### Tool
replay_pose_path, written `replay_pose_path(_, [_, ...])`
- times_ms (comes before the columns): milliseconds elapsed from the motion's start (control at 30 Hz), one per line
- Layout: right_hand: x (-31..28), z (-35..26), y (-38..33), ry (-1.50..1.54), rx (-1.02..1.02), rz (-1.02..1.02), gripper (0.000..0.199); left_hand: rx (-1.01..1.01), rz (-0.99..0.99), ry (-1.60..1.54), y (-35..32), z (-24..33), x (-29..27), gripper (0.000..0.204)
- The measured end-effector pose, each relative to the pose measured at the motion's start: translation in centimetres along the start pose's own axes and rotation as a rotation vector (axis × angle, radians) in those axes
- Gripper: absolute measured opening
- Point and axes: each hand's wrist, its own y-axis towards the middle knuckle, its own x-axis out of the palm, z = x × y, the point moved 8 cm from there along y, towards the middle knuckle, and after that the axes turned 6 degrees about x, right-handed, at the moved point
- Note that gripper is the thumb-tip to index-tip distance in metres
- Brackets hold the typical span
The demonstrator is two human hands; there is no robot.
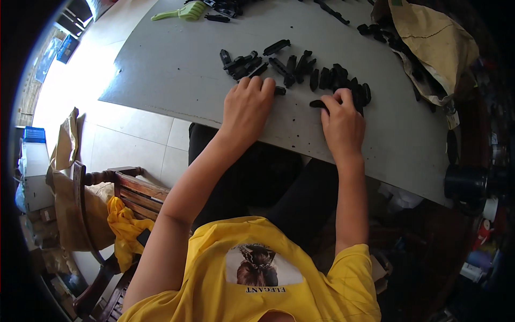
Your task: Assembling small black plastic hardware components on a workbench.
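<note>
My right hand (344, 122) is closed, thumb and fingers pinching a slim black plastic piece (317, 103) just above the grey table (177, 80). My left hand (249, 105) is curled down near the table's front edge, its fingertips mostly hidden. The end of a short black piece (280, 90) sticks out beside its fingers; the rest of that piece is covered by the hand. Beyond both hands lie several elongated black plastic pieces (276, 47) in a loose row, bunched most tightly just past my right hand (339, 78).
A light green brush-like tool (185, 12) and more black pieces (220, 7) lie at the far left. An open brown paper bag (437, 40) with dark pieces at its mouth lies at the right. A wooden chair (137, 190) with a yellow cloth (126, 228) stands left of me.
</note>
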Motion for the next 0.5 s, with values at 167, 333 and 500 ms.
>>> replay_pose_path(167, [-2.0,-1.7,-3.0,0.419,-0.123,-0.043,0.023,-0.279,0.032,-1.087,-2.7,-1.7,0.5,0.028])
replay_pose_path(333, [-2.6,-3.5,-4.2,0.776,-0.147,-0.142,0.025,-0.226,-0.127,-1.093,-3.2,1.7,-1.7,0.029])
replay_pose_path(500, [-1.7,-1.7,-4.7,0.949,0.099,-0.218,0.021,-0.078,-0.091,-1.120,-3.5,3.1,-3.4,0.034])
